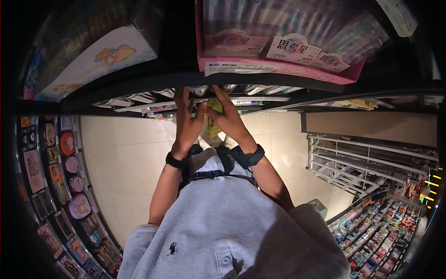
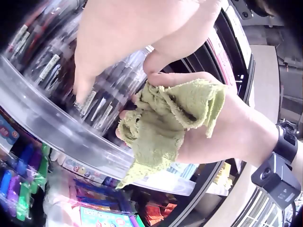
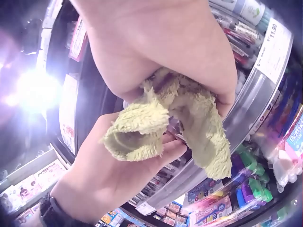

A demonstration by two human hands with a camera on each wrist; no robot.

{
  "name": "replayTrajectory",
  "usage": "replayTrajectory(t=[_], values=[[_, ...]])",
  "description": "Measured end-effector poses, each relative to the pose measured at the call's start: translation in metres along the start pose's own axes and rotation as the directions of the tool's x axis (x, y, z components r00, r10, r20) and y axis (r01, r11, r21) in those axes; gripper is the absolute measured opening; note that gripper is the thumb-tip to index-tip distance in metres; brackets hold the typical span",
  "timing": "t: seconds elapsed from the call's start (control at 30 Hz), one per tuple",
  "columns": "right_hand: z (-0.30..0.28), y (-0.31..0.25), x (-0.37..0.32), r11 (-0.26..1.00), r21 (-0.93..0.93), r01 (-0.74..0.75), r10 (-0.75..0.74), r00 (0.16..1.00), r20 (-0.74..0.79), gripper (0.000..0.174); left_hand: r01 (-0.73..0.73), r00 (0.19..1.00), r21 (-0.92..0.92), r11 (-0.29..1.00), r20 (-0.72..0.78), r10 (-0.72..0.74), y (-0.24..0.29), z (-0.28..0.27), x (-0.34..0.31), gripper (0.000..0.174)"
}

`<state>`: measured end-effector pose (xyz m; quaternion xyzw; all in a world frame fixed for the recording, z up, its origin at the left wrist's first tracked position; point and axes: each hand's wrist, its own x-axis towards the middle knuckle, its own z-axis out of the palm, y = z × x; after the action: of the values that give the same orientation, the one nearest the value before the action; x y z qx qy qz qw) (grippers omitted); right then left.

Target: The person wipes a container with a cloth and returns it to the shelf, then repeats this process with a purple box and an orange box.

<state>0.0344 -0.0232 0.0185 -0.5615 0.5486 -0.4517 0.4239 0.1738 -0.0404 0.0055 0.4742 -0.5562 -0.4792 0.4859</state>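
Observation:
The right hand (image 1: 231, 122) holds a crumpled yellow-green cloth (image 1: 214, 111) at the shelf's front. In the left wrist view the cloth (image 2: 158, 135) hangs in folds from the right hand (image 2: 222, 125), and in the right wrist view the cloth (image 3: 201, 127) droops below the right hand (image 3: 165, 42). Beside it, the left hand (image 1: 188, 123) reaches to the same shelf, its fingers extended over packaged pens (image 2: 52, 66). Both thumbs are close together in the left wrist view. No object shows in the left hand (image 3: 111, 163). Some fingertips are hidden.
A pink display box (image 1: 283, 69) stands on the shelf above the hands, with a white cartoon box (image 1: 100, 63) to its left. Below the clear shelf lip (image 2: 61, 135) are colourful packages. A white wire rack (image 1: 348, 162) stands right; goods line a left shelf (image 1: 58, 176).

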Motion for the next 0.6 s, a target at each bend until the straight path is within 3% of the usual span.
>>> replayTrajectory(t=[0.03, 0.2, 0.37, 0.43, 0.5, 0.57, 0.6], values=[[-0.002, -0.004, -0.001, 0.997, 0.049, -0.059, 0.058, 0.998, 0.017, 0.071, -0.002, 1.0, -0.014, 1.0, 0.025, 0.002, -0.002, -0.001, -0.001, 0.079], [-0.012, 0.0, -0.007, 0.999, 0.016, -0.031, 0.03, 0.998, 0.06, 0.071, 0.013, 0.997, -0.081, 0.997, 0.07, -0.007, -0.001, 0.002, -0.001, 0.088], [-0.021, 0.001, -0.019, 0.991, 0.09, -0.099, 0.089, 0.99, 0.109, 0.068, 0.019, 0.996, 0.056, 0.998, 0.091, -0.024, 0.002, -0.006, -0.01, 0.07], [-0.036, -0.002, -0.032, 0.984, 0.148, -0.096, 0.083, 0.992, 0.091, 0.066, 0.004, 1.0, 0.116, 0.993, 0.007, -0.005, 0.01, -0.008, -0.023, 0.063], [-0.051, -0.006, -0.043, 0.965, 0.183, -0.186, 0.173, 0.981, 0.088, 0.062, 0.047, 0.999, 0.086, 0.995, 0.023, -0.049, 0.021, -0.014, -0.031, 0.063], [-0.064, -0.003, -0.05, 0.899, 0.261, -0.351, 0.338, 0.936, 0.097, 0.056, -0.019, 0.999, 0.179, 0.984, 0.032, 0.014, 0.04, -0.008, -0.027, 0.059], [-0.065, 0.006, -0.053, 0.935, 0.245, -0.258, 0.267, 0.964, 0.0, 0.052, 0.055, 0.989, 0.176, 0.983, 0.127, -0.078, 0.063, 0.0, -0.022, 0.056]])
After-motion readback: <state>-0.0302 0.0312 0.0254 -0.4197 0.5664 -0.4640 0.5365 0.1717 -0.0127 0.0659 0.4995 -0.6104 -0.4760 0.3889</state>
